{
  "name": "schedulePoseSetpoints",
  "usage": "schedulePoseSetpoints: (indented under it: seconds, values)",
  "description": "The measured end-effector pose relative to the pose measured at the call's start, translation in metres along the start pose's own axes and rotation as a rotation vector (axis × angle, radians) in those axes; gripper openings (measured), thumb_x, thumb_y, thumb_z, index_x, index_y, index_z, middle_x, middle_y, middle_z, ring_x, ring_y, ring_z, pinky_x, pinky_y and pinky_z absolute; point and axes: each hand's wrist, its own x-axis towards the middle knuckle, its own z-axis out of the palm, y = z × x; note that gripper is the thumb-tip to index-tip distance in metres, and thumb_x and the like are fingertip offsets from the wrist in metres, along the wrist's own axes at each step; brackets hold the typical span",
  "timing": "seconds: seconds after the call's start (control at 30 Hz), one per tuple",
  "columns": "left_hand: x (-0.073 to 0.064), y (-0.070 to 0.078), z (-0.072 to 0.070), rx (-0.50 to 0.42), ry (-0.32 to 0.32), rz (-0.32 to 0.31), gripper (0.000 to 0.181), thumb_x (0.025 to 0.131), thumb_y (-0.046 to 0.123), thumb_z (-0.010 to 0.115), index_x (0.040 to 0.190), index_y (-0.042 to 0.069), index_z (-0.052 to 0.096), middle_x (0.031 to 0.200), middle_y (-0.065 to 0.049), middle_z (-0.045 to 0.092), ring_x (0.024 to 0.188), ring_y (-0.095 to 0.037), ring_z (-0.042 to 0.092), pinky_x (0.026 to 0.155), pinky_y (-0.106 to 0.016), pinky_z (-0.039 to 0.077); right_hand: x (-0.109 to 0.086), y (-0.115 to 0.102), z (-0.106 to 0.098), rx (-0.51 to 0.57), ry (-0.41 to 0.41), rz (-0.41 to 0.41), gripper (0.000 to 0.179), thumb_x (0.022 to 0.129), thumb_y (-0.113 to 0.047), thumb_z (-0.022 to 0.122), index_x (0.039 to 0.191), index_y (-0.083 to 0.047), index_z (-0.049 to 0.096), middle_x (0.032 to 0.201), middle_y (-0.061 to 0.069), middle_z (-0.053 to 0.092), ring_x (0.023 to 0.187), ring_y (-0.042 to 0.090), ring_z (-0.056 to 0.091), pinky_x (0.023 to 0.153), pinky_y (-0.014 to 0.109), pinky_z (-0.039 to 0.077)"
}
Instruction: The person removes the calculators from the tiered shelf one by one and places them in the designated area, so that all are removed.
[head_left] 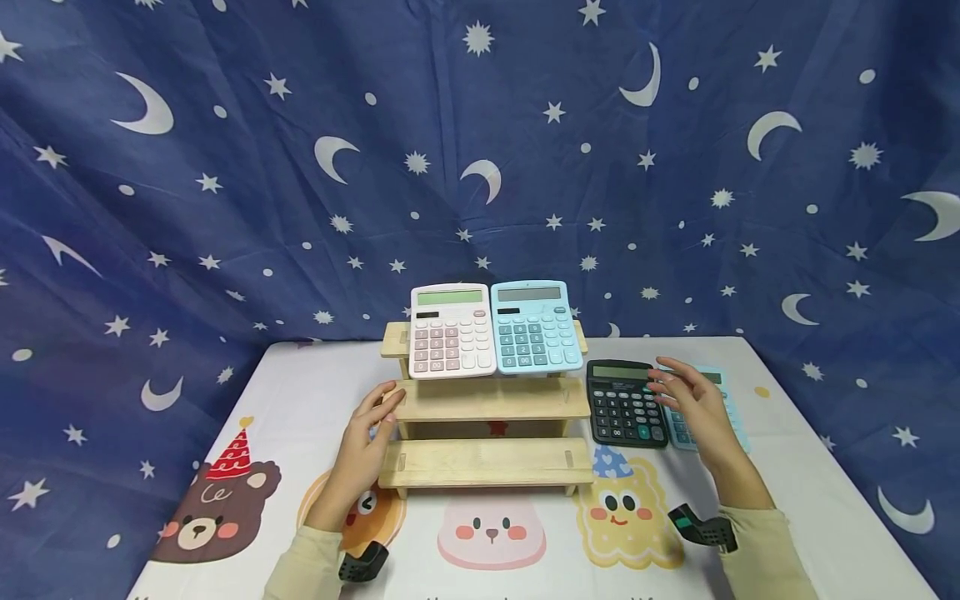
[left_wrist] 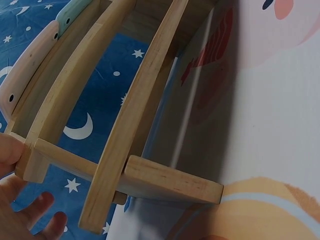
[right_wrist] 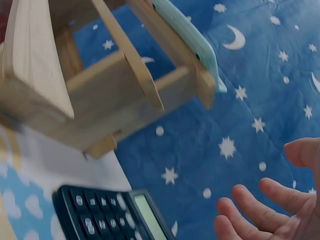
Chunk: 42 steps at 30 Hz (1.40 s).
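A three-tier wooden shelf (head_left: 491, 400) stands mid-table. On its top tier lean a white-and-pink calculator (head_left: 471, 342) and, beside it, a light blue calculator (head_left: 551, 337). My left hand (head_left: 360, 450) is at the shelf's left end, fingertips right at the end of the middle tier; the left wrist view shows its lower fingers loosely spread. To the right of the shelf lies a black calculator (head_left: 618, 404). A second light blue calculator (head_left: 682, 429) is next to it, partly hidden by my right hand (head_left: 697, 412), whose relaxed fingers hold nothing.
A white cloth with cartoon animals covers the table (head_left: 315, 375). Behind the table hangs a dark blue curtain (head_left: 247, 192) with moons and stars. A printed bear (head_left: 225, 517) is at the front left of the cloth.
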Motion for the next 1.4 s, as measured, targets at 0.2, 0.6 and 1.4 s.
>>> schedulePoseSetpoints:
  seconds: [0.2,0.6,1.4]
  values:
    - [0.0,0.0,0.001,-0.004,0.009,0.008,0.038,0.106,0.008,0.048,0.141,-0.001,0.057,0.158,-0.015,0.041,0.147,-0.042,0.035,0.117,-0.062,0.03,0.005,-0.012,0.017,0.05,-0.028,-0.032,0.053,0.108,-0.031,0.046,0.151,0.001,0.04,0.112,-0.023,0.065,0.1,-0.002,0.067,0.088,0.016,0.055]
    - [0.0,0.001,0.002,0.009,0.025,0.029,0.037,0.105,0.005,0.047,0.14,-0.002,0.058,0.157,-0.018,0.043,0.145,-0.044,0.037,0.116,-0.063,0.03,0.011,-0.03,0.045,0.053,-0.105,-0.073,0.05,0.108,-0.023,0.048,0.153,-0.003,0.04,0.111,-0.014,0.069,0.094,0.002,0.069,0.086,0.015,0.055]
    - [0.0,-0.001,0.001,-0.011,0.008,0.015,0.038,0.105,0.006,0.048,0.14,-0.002,0.057,0.158,-0.017,0.042,0.146,-0.042,0.036,0.118,-0.06,0.029,0.024,-0.035,0.086,0.206,-0.244,-0.11,0.059,0.108,-0.012,0.043,0.163,-0.013,0.02,0.127,0.039,0.059,0.094,0.014,0.073,0.083,0.025,0.06]
